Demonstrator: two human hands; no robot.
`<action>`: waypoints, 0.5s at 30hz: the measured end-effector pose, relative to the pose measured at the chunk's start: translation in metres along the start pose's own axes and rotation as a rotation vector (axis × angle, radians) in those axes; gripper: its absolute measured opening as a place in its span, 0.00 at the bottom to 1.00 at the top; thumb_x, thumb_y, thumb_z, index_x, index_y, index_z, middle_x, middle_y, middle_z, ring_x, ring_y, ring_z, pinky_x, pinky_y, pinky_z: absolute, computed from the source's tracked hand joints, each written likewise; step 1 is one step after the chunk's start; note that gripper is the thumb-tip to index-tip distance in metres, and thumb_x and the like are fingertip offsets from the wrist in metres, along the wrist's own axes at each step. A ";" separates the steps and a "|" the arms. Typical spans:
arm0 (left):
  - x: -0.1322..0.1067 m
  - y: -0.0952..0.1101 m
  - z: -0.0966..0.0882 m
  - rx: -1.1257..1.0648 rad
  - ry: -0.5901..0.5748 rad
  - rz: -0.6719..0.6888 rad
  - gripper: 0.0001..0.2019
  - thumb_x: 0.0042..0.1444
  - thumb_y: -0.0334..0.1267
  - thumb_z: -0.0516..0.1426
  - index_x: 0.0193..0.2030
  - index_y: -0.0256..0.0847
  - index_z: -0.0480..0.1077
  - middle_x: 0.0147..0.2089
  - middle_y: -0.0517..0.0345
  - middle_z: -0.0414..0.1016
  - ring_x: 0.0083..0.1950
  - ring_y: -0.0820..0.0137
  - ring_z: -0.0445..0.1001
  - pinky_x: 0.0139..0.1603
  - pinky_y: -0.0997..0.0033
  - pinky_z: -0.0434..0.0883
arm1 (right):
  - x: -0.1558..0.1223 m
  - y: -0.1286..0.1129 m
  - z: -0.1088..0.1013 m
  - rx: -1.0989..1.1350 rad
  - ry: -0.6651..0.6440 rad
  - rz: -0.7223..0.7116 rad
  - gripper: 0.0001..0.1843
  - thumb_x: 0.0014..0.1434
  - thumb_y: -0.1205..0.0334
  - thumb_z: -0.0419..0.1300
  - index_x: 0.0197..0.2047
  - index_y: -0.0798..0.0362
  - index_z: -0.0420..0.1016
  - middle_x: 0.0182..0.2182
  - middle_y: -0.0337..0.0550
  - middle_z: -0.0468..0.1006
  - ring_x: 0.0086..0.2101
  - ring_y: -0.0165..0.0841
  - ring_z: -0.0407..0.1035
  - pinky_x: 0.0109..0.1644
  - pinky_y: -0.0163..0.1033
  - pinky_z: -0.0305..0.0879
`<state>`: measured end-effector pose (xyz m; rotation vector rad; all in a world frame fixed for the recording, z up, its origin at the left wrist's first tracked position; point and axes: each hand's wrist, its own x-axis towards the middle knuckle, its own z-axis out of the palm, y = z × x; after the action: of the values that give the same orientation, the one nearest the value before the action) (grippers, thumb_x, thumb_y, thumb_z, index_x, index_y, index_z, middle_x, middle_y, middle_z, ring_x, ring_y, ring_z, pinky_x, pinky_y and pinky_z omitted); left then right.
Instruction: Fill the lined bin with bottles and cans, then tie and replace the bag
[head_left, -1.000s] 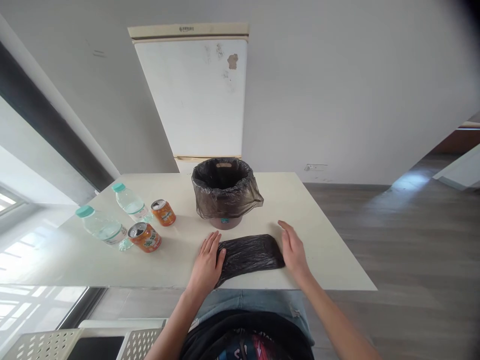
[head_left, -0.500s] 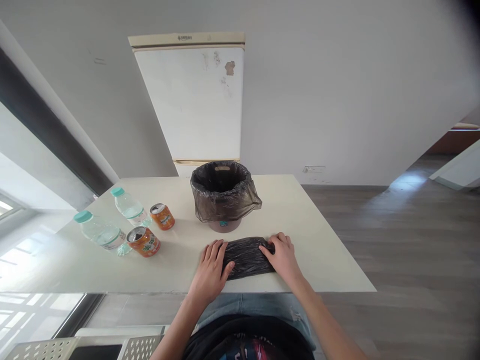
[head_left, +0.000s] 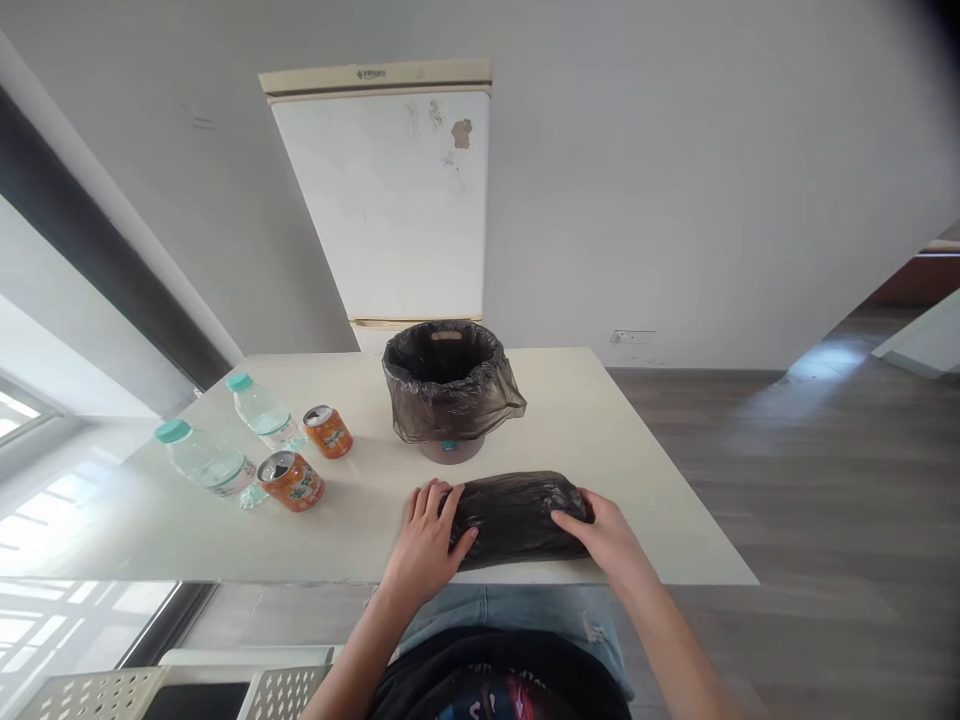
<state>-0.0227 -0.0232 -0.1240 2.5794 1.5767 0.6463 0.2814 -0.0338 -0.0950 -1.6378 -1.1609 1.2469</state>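
My left hand (head_left: 424,548) lies spread over the left end of a black plastic bag (head_left: 517,522); my right hand (head_left: 609,535) pinches the other end, thumb on top. The bag rests along my edge of the bench (head_left: 637,465), flattened into a strip, not opened out. Just beyond, the bin (head_left: 451,453) is already lined; two orange cans (head_left: 292,484) and two bottles (head_left: 208,468) remain outside it.

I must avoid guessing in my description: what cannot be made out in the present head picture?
Head view:
Right hand: some fingertips, hidden by the hand and black plastic bag.
Bin: inside bottom, hidden by the liner and shadow.
Nearer orange can: fine print, too small and blurred.
Refrigerator: lower part, hidden by the table and bin.
Perforated pale object: near end, cut off by the bottom edge.
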 end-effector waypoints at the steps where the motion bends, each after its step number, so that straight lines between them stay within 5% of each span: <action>1: 0.001 0.000 -0.001 0.002 0.003 0.003 0.26 0.69 0.47 0.56 0.71 0.45 0.62 0.62 0.46 0.68 0.67 0.50 0.64 0.69 0.43 0.63 | 0.003 0.002 -0.002 0.047 0.026 0.008 0.21 0.53 0.48 0.70 0.46 0.53 0.82 0.46 0.50 0.86 0.48 0.50 0.79 0.53 0.49 0.73; 7: 0.011 0.009 -0.008 -0.038 -0.041 -0.005 0.23 0.68 0.46 0.56 0.68 0.46 0.65 0.59 0.47 0.70 0.61 0.53 0.68 0.63 0.48 0.67 | 0.031 0.004 -0.012 0.417 0.168 -0.019 0.19 0.51 0.48 0.73 0.40 0.52 0.83 0.41 0.49 0.87 0.46 0.50 0.80 0.49 0.49 0.77; 11: 0.022 0.028 -0.001 -0.057 -0.048 0.015 0.28 0.66 0.48 0.57 0.71 0.46 0.61 0.59 0.46 0.70 0.59 0.51 0.68 0.60 0.49 0.67 | 0.036 -0.005 -0.002 0.681 0.136 -0.093 0.23 0.62 0.43 0.63 0.49 0.52 0.81 0.53 0.52 0.83 0.53 0.50 0.78 0.55 0.53 0.78; 15: 0.030 0.044 0.009 -0.003 -0.056 -0.025 0.26 0.66 0.47 0.56 0.69 0.42 0.64 0.58 0.43 0.71 0.57 0.49 0.68 0.57 0.47 0.67 | 0.026 0.000 0.022 0.630 0.185 -0.175 0.29 0.68 0.40 0.55 0.59 0.52 0.76 0.61 0.53 0.78 0.60 0.50 0.74 0.61 0.57 0.77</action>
<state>0.0296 -0.0168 -0.1112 2.5475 1.5875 0.5692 0.2628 -0.0080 -0.1072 -1.1237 -0.6804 1.1632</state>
